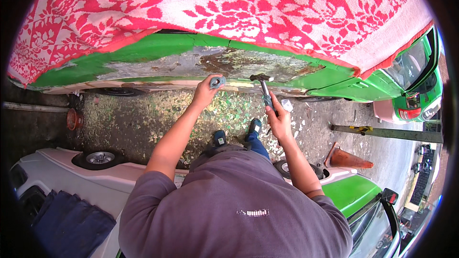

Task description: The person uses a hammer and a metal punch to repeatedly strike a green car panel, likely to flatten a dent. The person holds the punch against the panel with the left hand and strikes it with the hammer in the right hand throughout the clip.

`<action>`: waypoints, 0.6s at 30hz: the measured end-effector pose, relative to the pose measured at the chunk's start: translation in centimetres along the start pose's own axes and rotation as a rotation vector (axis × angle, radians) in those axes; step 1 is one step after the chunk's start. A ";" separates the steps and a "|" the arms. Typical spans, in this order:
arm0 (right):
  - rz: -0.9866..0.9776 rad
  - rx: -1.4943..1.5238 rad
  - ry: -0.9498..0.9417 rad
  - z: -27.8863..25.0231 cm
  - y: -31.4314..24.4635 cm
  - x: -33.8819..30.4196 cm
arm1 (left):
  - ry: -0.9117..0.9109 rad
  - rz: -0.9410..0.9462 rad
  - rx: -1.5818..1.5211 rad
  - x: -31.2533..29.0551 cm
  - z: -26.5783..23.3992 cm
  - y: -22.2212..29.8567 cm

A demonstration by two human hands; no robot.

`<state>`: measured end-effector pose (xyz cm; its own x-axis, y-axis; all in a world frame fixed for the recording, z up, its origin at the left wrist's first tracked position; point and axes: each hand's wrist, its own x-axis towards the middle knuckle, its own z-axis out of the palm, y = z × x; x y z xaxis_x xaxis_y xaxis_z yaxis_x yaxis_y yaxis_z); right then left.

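Note:
My right hand grips a hammer by its handle. The dark head of the hammer is up near the lower edge of a green car panel. My left hand is closed around a small grey-blue piece with a dark hollow in its end; its exact kind is unclear. That hand is also close to the panel's lower edge. Much of the panel's paint is gone, leaving grey, yellowish and brown rusty patches. Whether the hammer touches the panel, I cannot tell.
A pink and white floral cloth covers the car's upper part. Paint chips litter the ground by my shoes. Behind me stands another car. An orange cone and a post are at right, a reddish bucket at left.

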<state>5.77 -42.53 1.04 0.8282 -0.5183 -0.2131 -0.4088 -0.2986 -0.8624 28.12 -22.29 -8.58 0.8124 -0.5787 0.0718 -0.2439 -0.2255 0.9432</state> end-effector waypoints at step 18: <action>-0.361 -0.079 0.033 0.8 -5.6 0.5 | -0.019 -0.070 0.079 2.4 3.3 0.3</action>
<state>8.76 -40.49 5.40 0.9120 -0.3939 0.1142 -0.1224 -0.5273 -0.8408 28.25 -26.39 -9.20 0.8189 -0.5739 -0.0002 -0.2288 -0.3268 0.9170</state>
